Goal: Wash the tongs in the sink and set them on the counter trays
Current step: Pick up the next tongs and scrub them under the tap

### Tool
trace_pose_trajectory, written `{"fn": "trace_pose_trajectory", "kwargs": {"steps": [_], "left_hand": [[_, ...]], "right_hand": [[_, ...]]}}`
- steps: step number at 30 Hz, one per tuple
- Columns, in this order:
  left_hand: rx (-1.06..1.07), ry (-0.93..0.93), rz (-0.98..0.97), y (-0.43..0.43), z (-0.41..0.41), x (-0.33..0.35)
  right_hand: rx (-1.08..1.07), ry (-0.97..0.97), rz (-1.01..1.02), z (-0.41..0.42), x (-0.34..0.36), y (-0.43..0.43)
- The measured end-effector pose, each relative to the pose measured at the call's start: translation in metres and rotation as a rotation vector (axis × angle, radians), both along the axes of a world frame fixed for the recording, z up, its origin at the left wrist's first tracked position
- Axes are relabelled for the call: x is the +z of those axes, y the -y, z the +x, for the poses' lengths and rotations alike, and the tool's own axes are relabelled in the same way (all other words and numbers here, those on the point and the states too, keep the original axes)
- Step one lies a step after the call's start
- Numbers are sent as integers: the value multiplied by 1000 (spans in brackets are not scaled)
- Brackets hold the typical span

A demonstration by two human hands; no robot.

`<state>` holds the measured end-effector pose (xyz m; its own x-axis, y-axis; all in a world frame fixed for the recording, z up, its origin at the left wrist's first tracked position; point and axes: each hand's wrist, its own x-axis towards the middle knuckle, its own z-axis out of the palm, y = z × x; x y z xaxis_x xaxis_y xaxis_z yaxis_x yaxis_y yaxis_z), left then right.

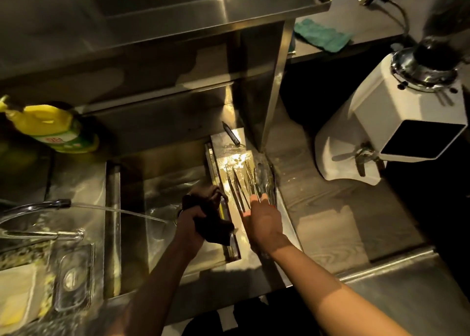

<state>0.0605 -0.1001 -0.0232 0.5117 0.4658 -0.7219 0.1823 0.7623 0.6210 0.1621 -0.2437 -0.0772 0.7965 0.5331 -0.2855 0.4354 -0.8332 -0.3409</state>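
Several metal tongs [241, 183] lie side by side on a wet steel tray [229, 146] on the counter, just right of the sink [157, 190]. My right hand [263, 222] reaches over the tray's near half with its fingers stretched out, the fingertips touching the tongs' near ends. My left hand [195, 218] is at the sink's right rim and grips a bunched dark cloth [216, 230]. A thin metal strip shows under the cloth, along the edge of the tray. Water runs from the faucet [54, 204] in a thin stream into the basin.
A yellow dish soap bottle [53, 129] lies behind the sink at left. A dark knife-like tool [231, 133] rests at the tray's far end. A white grinder [396, 122] stands on the wooden counter at right. A clear container [73, 277] sits near left, and a green cloth [323, 37] lies far back.
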Motion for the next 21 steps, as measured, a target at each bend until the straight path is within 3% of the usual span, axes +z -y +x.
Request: {"fn": "trace_pose_trajectory", "kwargs": {"steps": [8, 11, 21], "left_hand": [[87, 38, -46, -38, -22, -10], [110, 89, -84, -61, -35, -15], [122, 336, -53, -160, -88, -34]], "right_hand": [[28, -144, 272, -6, 16, -12], [115, -326, 291, -13, 19, -37], [296, -475, 284, -80, 4, -138]]}}
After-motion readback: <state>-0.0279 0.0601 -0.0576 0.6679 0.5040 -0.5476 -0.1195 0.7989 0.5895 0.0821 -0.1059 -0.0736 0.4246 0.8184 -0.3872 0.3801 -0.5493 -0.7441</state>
